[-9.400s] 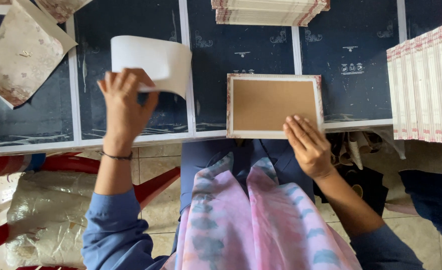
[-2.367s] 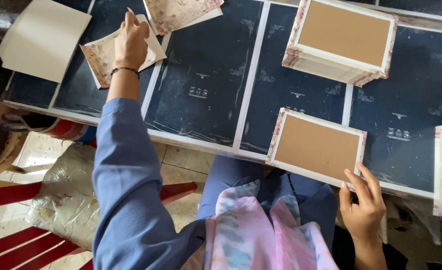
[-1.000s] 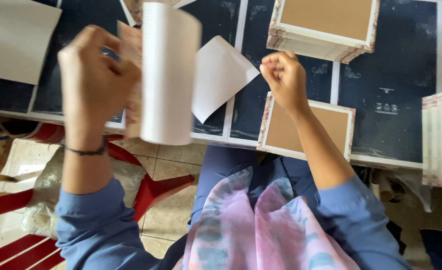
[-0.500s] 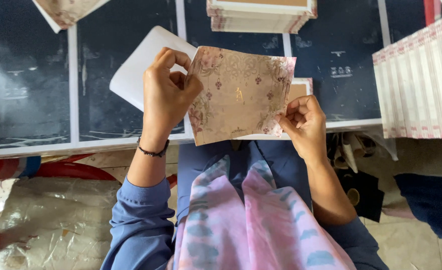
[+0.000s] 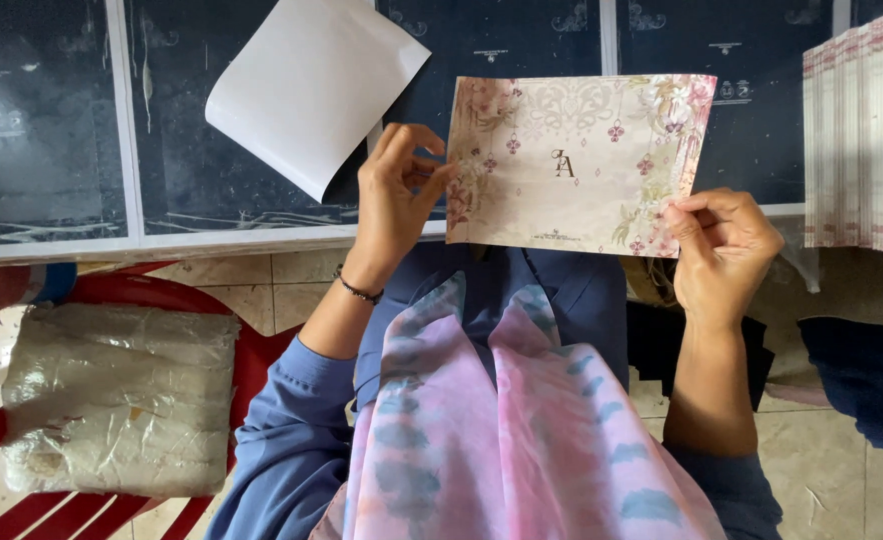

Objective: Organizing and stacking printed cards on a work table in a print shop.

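Observation:
I hold a floral-printed cream and pink card (image 5: 573, 162) flat in front of me, above the near edge of the dark blue table (image 5: 51, 120). My left hand (image 5: 397, 195) pinches the card's left edge and my right hand (image 5: 718, 243) pinches its lower right corner. A curled white backing sheet (image 5: 313, 85) lies on the table just left of my left hand. The card hides whatever is on the table behind it.
A stack of pink-edged white cards (image 5: 861, 135) stands at the table's right edge. Below left, a plastic-wrapped parcel (image 5: 116, 398) rests on a red plastic chair (image 5: 251, 345). A dark bag (image 5: 861, 375) sits on the tiled floor at right.
Both hands drew the floral card nearer and turned it level; it now spreads wide between them. The white sheet lies left of it on the table.

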